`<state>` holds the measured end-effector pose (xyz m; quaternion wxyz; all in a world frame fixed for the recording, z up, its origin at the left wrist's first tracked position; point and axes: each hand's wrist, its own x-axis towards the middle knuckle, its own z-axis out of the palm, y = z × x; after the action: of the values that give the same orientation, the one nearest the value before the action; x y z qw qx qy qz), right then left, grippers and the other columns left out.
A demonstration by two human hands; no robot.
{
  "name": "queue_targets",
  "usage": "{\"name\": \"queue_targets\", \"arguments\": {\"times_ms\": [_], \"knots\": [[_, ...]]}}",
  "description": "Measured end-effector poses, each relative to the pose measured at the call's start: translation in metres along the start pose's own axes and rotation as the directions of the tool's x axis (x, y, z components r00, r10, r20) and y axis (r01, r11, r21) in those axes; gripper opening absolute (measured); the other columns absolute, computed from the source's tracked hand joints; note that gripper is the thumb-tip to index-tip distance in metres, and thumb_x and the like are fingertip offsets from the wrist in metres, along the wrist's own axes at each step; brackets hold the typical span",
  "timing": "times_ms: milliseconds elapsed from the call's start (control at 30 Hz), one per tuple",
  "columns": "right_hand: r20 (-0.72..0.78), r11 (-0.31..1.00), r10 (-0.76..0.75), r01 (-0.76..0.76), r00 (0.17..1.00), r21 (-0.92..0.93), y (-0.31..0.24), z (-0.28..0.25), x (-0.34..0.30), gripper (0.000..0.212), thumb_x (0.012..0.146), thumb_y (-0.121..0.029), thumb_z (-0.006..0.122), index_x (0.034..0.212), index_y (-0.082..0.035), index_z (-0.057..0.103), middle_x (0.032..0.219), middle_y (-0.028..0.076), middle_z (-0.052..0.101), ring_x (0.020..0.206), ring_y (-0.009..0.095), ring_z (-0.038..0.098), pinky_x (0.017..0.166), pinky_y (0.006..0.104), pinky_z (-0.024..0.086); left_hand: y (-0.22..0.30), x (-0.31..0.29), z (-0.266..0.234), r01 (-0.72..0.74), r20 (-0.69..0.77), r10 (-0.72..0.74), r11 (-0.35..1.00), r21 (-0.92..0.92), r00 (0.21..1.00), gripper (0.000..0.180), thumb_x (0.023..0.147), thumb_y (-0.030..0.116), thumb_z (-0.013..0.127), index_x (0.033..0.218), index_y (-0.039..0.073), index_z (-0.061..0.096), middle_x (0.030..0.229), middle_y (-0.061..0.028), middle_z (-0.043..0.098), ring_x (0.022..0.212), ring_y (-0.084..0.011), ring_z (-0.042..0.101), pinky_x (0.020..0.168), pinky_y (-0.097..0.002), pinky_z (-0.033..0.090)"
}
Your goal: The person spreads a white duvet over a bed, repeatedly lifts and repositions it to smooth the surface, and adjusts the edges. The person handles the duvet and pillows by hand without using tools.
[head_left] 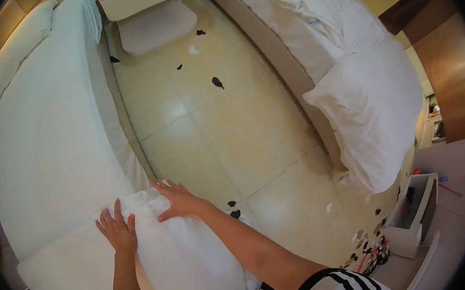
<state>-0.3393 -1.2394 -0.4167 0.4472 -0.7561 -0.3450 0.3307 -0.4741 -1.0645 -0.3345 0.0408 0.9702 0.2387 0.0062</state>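
Both my hands rest on a folded white duvet (182, 263) at the near end of the left bed. My left hand (118, 230) lies on its top with fingers spread. Just to the right, my right hand (179, 200) is stretched over the duvet's far edge, beside the bed's side, its fingers apart and pressing the cloth. Beyond them a smooth white sheet (51, 147) covers the mattress. A white pillow (26, 45) lies at the far end against the headboard.
Across a tiled floor (232, 139) stands a second bed with a rumpled white duvet (376, 107) hanging over its end. A pale bedside cabinet (155, 26) is between the beds. Dark scraps (217, 82) dot the floor. An open white drawer (414, 205) stands at the right.
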Motion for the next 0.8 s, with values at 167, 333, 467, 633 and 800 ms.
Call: {"name": "queue_targets", "arguments": {"times_ms": [167,333,467,633,800], "knots": [[0.3,0.99,0.023,-0.064,0.954,0.126,-0.021,-0.008,0.023,0.057,0.063,-0.043,0.077,0.105,-0.009,0.058,0.102,0.015,0.061,0.098,0.03,0.056,0.083,0.0361,0.043,-0.01,0.011,-0.01,0.088,0.12,-0.092,0.995,0.041,0.988,0.042,0.078,0.041,0.065,0.087,0.001,0.058,0.082,-0.0161,0.056,0.084,-0.033,0.052,0.077,-0.0419,0.038],[0.147,0.999,0.023,-0.018,0.989,-0.035,-0.086,-0.051,0.027,0.042,0.067,-0.046,0.072,0.077,-0.007,0.06,0.079,0.013,0.062,0.079,0.031,0.058,0.069,0.0388,0.044,-0.029,0.035,-0.045,-0.016,-0.061,0.019,0.998,0.057,0.998,0.05,0.08,0.045,0.061,0.055,0.006,0.04,0.05,-0.0115,0.047,0.048,-0.0317,0.046,0.046,-0.0414,0.035],[0.106,0.984,-0.044,0.061,0.993,-0.165,-0.111,-0.067,0.082,0.043,0.07,-0.053,0.066,0.075,-0.01,0.063,0.076,0.011,0.062,0.077,0.031,0.059,0.071,0.0426,0.042,-0.047,0.066,-0.057,0.052,-0.185,-0.031,0.992,0.112,0.982,0.053,0.085,0.047,0.055,0.053,0.006,0.042,0.051,-0.0126,0.049,0.049,-0.0317,0.048,0.046,-0.0415,0.036],[-0.077,0.887,0.175,-0.192,0.981,-0.421,-0.044,-0.004,0.071,0.036,0.079,-0.047,0.06,0.085,-0.012,0.065,0.087,0.01,0.063,0.093,0.028,0.057,0.085,0.0469,0.036,-0.022,0.07,0.022,0.222,-0.054,-0.217,0.965,0.14,0.975,0.04,0.081,0.046,0.059,0.063,0.01,0.055,0.066,-0.0044,0.058,0.073,-0.0224,0.053,0.069,-0.0364,0.039],[-0.463,0.868,0.256,-0.413,0.849,-0.277,-0.041,0.048,0.038,0.044,0.086,-0.035,0.056,0.122,-0.011,0.049,0.123,0.018,0.047,0.121,0.033,0.039,0.099,0.0507,0.027,-0.029,0.049,0.02,0.158,-0.158,-0.197,0.96,-0.23,0.968,0.037,0.082,0.032,0.061,0.098,0.0,0.054,0.105,-0.0171,0.054,0.098,-0.0331,0.047,0.086,-0.0442,0.035]]}}
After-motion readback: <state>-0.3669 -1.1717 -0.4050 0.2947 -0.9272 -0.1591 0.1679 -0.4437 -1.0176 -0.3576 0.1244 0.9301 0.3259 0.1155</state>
